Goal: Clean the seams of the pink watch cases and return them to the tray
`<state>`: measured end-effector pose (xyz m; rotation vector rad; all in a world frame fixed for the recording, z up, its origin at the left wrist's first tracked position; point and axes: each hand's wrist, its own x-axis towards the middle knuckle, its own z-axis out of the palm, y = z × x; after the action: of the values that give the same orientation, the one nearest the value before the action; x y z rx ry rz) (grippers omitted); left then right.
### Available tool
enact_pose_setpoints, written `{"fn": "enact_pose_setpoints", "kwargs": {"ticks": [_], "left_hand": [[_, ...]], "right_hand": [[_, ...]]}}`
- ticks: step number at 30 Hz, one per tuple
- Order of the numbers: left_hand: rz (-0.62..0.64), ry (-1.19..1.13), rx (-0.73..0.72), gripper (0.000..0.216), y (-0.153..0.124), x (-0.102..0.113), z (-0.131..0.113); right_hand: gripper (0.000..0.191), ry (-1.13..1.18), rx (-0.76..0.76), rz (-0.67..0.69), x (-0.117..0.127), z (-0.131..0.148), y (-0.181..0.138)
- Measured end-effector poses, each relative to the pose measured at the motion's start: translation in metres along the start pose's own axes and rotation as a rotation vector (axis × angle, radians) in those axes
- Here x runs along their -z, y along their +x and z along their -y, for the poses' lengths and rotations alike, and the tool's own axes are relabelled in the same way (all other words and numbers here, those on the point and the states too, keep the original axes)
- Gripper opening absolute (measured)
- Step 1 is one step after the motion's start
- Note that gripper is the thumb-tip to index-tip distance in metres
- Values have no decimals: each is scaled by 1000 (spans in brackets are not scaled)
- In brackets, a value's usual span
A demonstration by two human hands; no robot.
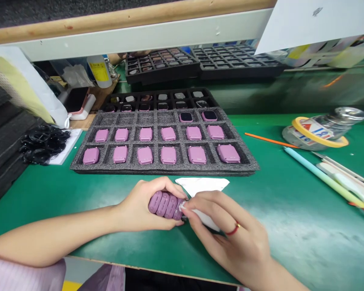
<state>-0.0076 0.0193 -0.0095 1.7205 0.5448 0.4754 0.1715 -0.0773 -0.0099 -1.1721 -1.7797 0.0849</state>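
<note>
Gripping a row of purple watch cases (pixel 166 205) between thumb and fingers, the left hand (pixel 136 208) holds them above the green worktop (pixel 118 252), near its front edge. The right hand (pixel 235 230) pinches a small white piece (pixel 182 205) at the row's right end. Beyond both hands, a grey foam tray (pixel 164 168) carries more purple cases (pixel 168 155) in its compartments.

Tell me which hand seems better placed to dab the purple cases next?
Probably the right hand: it pinches a small white scrap at one end of the purple cases, while the left hand is busy clasping them.
</note>
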Motion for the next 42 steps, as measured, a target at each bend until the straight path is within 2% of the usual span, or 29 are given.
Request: {"fn": "enact_pose_setpoints", "kwargs": {"ticks": [19, 22, 26, 28, 30, 35, 38, 42], "left_hand": [[-5, -47, 30, 41, 1, 0, 1], [-14, -49, 40, 41, 0, 1, 2], [-9, -28, 32, 40, 0, 2, 2], [-1, -42, 30, 40, 0, 2, 2], [-2, -53, 26, 40, 1, 2, 2], [-5, -90, 28, 41, 2, 1, 2], [-16, -94, 52, 40, 2, 1, 0], [-2, -24, 39, 39, 2, 1, -2]], "right_hand": [[23, -5, 27, 1, -1, -3, 0], [15, 60, -91, -33, 0, -4, 3], [2, 168, -406, -162, 6, -9, 6], [3, 161, -463, -189, 8, -11, 5], [5, 117, -393, -168, 9, -11, 3], [19, 18, -50, -19, 3, -4, 1], [22, -47, 12, 3, 1, -3, 3], [22, -113, 12, -12, 2, -6, 4]]}}
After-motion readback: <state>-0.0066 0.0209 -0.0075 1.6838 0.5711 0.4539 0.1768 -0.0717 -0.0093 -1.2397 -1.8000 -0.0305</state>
